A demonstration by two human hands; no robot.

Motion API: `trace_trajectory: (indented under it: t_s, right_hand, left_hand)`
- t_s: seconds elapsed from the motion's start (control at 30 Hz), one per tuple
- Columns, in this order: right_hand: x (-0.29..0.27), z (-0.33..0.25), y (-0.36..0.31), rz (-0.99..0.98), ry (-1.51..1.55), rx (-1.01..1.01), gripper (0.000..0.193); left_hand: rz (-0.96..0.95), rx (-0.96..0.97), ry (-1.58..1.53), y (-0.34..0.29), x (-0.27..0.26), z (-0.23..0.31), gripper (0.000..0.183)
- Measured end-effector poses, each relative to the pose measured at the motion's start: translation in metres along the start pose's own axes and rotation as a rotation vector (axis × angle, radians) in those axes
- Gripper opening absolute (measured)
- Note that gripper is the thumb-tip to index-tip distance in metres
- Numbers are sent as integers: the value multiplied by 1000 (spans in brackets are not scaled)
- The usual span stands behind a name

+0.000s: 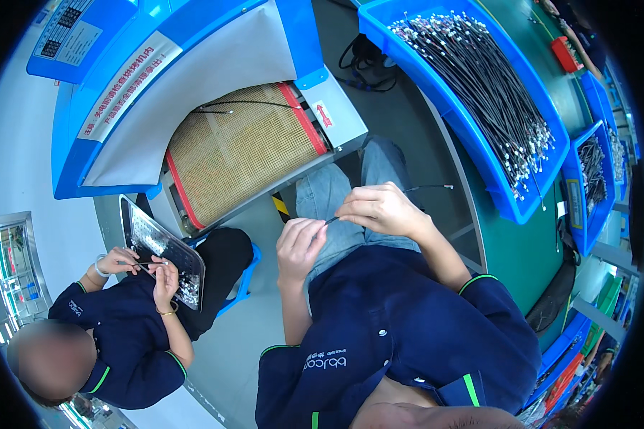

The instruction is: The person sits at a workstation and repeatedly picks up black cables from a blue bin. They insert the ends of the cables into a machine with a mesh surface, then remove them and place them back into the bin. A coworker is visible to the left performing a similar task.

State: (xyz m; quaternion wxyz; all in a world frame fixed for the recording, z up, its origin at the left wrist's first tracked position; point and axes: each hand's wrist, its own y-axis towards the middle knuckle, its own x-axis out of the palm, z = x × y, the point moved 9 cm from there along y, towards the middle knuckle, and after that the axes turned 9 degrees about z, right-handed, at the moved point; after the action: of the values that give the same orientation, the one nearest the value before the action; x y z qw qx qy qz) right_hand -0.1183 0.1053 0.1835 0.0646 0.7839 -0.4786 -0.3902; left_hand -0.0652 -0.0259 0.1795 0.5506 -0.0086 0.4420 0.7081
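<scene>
A thin black cable (431, 187) runs between my two hands above my lap. My left hand (300, 244) pinches one part of it between thumb and fingertips. Close beside it on the right, my right hand (381, 209) grips the same cable, its fingers bent together. One end, with a small light tip, sticks out past the back of my right hand. A short dark piece shows between the fingertips of both hands; finer detail there is too small to make out.
Ahead stands a blue-hooded machine (193, 79) with a tan mesh conveyor belt (247, 154); black cables (247, 106) lie on it. At right, a blue bin (436, 100) of many cables stands on a green table (504, 247). A seated co-worker (125, 332) at left handles a cable over a tray (137, 236).
</scene>
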Motion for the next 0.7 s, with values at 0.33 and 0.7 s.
trace_trajectory:
  t_s: [0.33, 0.7]
  right_hand:
    - [-1, -6, 1, -46, -48, -8, 14]
    - [-46, -164, 35, -368, 1511, -169, 26]
  left_hand:
    - [-22, 64, -7, 5, 1, 9, 26]
    - [-67, 161, 9, 1, -15, 5, 28]
